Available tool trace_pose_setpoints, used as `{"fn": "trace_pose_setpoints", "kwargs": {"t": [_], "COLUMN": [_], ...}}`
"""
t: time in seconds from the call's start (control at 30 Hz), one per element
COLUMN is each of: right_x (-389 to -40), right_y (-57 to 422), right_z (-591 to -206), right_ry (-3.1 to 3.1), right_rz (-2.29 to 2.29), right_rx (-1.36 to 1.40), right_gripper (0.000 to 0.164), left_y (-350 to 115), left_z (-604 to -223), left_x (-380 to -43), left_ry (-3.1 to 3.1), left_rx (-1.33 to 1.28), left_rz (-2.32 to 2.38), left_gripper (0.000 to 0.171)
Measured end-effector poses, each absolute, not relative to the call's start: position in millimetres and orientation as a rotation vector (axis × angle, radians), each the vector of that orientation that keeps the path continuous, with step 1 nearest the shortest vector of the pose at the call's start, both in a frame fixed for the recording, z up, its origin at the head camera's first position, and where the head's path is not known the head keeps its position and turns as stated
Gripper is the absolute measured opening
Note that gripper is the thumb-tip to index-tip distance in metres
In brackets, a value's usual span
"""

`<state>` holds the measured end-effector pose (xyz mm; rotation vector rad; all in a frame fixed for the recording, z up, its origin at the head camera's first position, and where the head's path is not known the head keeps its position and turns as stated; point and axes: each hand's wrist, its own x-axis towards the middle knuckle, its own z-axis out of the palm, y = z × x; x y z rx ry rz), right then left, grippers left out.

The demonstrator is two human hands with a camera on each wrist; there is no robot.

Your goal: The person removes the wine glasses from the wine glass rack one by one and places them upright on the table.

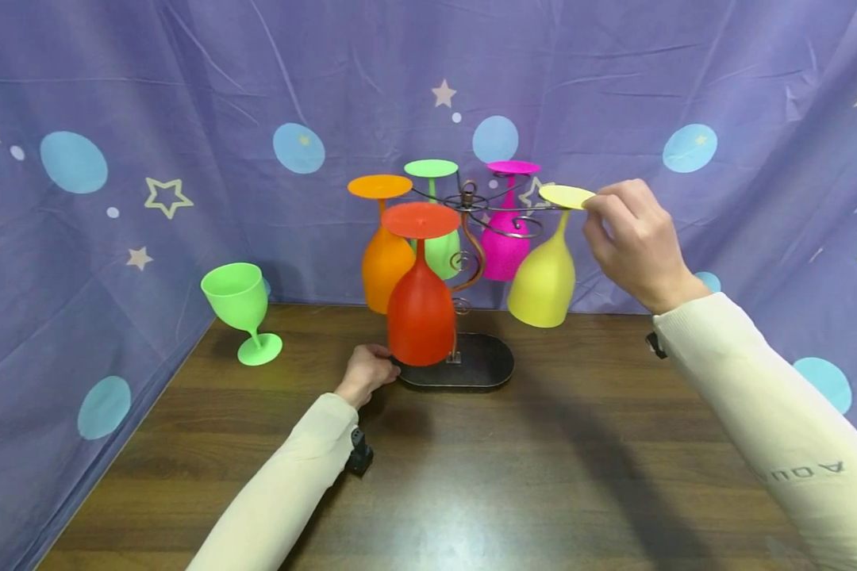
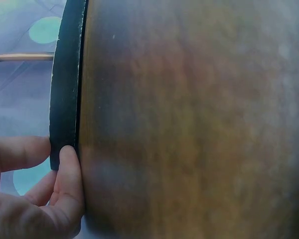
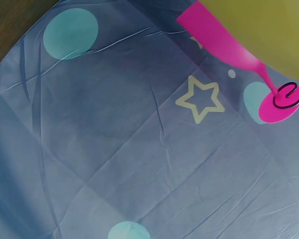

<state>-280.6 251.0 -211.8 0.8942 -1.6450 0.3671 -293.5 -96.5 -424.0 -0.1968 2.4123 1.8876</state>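
My right hand (image 1: 636,242) pinches the foot of a yellow plastic goblet (image 1: 545,285) at the right side of a metal goblet rack (image 1: 480,258). That goblet is upside down and a little tilted, its stem at the end of a rack arm. My left hand (image 1: 367,373) holds the left end of the rack's black oval base (image 1: 489,366), with thumb and fingers on its edge (image 2: 67,99) in the left wrist view. Upside down around the rack are red (image 1: 420,317), orange (image 1: 384,274), green (image 1: 443,250) and magenta (image 1: 503,246) goblets. The right wrist view shows the yellow bowl (image 3: 274,30) but not the hand.
A second green goblet (image 1: 236,297) stands upright on the wooden table (image 1: 543,476), left of the rack. Behind the table hangs a purple curtain (image 1: 371,71) with stars and dots. A dark wrist camera (image 1: 359,454) sits by the left sleeve.
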Motion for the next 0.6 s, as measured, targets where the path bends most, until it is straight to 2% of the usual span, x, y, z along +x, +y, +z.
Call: {"fn": "trace_pose_setpoints", "kwargs": {"t": [0.17,0.4,0.6], "right_x": [-273,-260,-250], "right_y": [247,235,228], "right_z": [-212,-209,-207], "right_ry": [-1.619,-1.565,-1.519], "right_rz": [0.378,0.411,0.432], "right_rx": [0.915,0.942,0.959], "right_gripper": [0.012,0.009,0.009], "left_y": [-99,-98,-98], "left_z": [-430,-421,-421], "left_x": [-296,-291,-291], "left_ry": [2.421,2.427,2.444], "left_rx": [-0.144,-0.197,-0.207], "left_rz": [1.914,1.859,1.824], "left_gripper": [0.032,0.027,0.037]}}
